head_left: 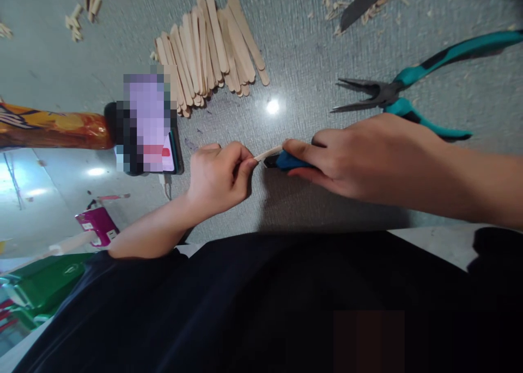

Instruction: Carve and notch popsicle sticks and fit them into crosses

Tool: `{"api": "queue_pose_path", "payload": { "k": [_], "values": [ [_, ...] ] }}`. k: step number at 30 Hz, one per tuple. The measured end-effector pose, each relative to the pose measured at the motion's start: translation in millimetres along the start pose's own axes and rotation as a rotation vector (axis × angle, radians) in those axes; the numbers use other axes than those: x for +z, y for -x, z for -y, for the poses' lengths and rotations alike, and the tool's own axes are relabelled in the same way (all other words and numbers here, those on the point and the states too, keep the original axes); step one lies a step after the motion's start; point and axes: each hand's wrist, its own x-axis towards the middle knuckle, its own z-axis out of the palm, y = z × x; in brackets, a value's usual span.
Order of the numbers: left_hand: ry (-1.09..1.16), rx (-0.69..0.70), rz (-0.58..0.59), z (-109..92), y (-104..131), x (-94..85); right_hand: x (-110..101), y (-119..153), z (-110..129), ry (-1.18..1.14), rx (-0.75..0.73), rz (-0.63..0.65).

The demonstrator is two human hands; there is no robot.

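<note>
My left hand (pixel 216 174) pinches one end of a flat wooden craft stick (pixel 269 153) between thumb and fingers. My right hand (pixel 363 158) is closed around a blue utility knife (pixel 289 161), whose black front end lies alongside the stick. The right index finger reaches to the stick's other end; whether the blade touches the wood is hidden. Beyond the hands, a fanned pile of craft sticks (pixel 206 54) lies on the grey tabletop (pixel 286 52). Needle-nose pliers (pixel 388 92) with teal handles rest open beyond my right hand.
A phone (pixel 174 155) with a cable, partly blurred, and an orange-labelled bottle (pixel 53 127) are at the left. Short cut wood pieces (pixel 93 0) lie at the top left. A dark flat metal strip (pixel 363 4) sits among shavings. A purple socket box (pixel 97 226) is lower left.
</note>
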Motion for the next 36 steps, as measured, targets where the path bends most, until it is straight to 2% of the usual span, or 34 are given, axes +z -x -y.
{"api": "queue_pose_path", "payload": {
  "k": [10, 26, 33, 36],
  "values": [
    [-0.002, 0.022, 0.003, 0.4, -1.4, -2.8, 0.2, 0.5, -2.3, -0.049, 0.003, -0.026],
    [-0.006, 0.044, -0.003, 0.7, -1.5, -3.6, 18.4, 0.9, -6.9, -0.141, 0.026, -0.143],
    [0.025, 0.048, -0.032, 1.5, 0.6, -0.6, 23.5, -6.6, -20.4, -0.287, -0.011, -0.217],
    [0.099, -0.017, -0.088, 3.1, 3.4, 2.6, 24.1, -11.7, -30.1, -0.431, -0.038, -0.237]
  ]
}}
